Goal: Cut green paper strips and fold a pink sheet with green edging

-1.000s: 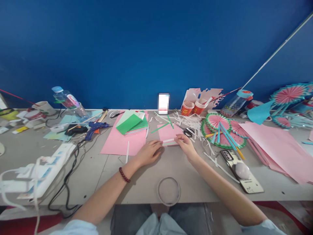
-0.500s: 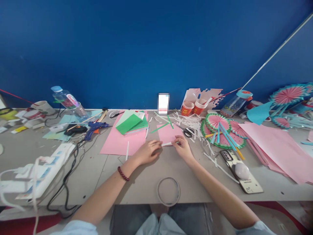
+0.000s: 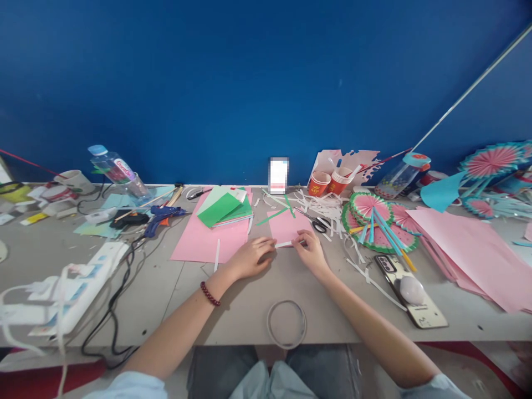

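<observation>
A small pink paper sheet (image 3: 286,224) lies flat on the desk in front of me. Along its near edge runs a narrow white strip (image 3: 284,244), which looks like tape. My left hand (image 3: 254,256) rests at the strip's left end, fingers bent together with the tips on it. At the right end, my right hand (image 3: 310,249) pinches the strip and the paper edge between thumb and fingers. Just beyond my right hand lie black-handled scissors (image 3: 320,224). Closer to me, a thin tape ring (image 3: 269,327) lies flat at the desk's front edge.
To the left are a larger pink sheet (image 3: 193,238) under green paper (image 3: 220,210), a blue glue gun (image 3: 162,218) and a power strip (image 3: 81,288). On the right lie white paper scraps (image 3: 328,205), watermelon paper fans (image 3: 374,216), a phone (image 3: 430,310) and stacked pink paper (image 3: 469,238).
</observation>
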